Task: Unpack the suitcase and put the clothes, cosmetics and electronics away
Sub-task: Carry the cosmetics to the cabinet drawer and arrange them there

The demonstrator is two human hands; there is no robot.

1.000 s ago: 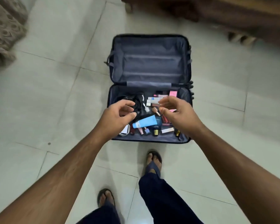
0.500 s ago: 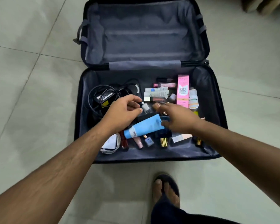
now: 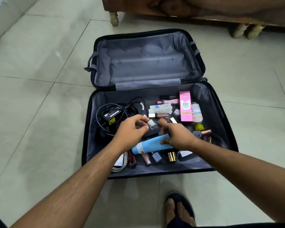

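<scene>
Since half a second ago my right hand [image 3: 178, 139] has closed on the blue tube [image 3: 152, 144], fingers curled over its upper end near the front of the open suitcase [image 3: 224, 129]. I see my left hand [image 3: 132, 129] pinching a small pale nail polish bottle [image 3: 150, 124] between thumb and fingertips, just beside the black charger and cable [image 3: 111, 115]; a pink BB cream box [image 3: 185, 106] lies at the right.

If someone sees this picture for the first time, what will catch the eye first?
Probably the open suitcase on the floor, its near half crowded with cosmetics and its far half bare. Then the bright pink box at the right and the blue tube under the right hand. The left hand pinches a small pale bottle at the middle.
</scene>
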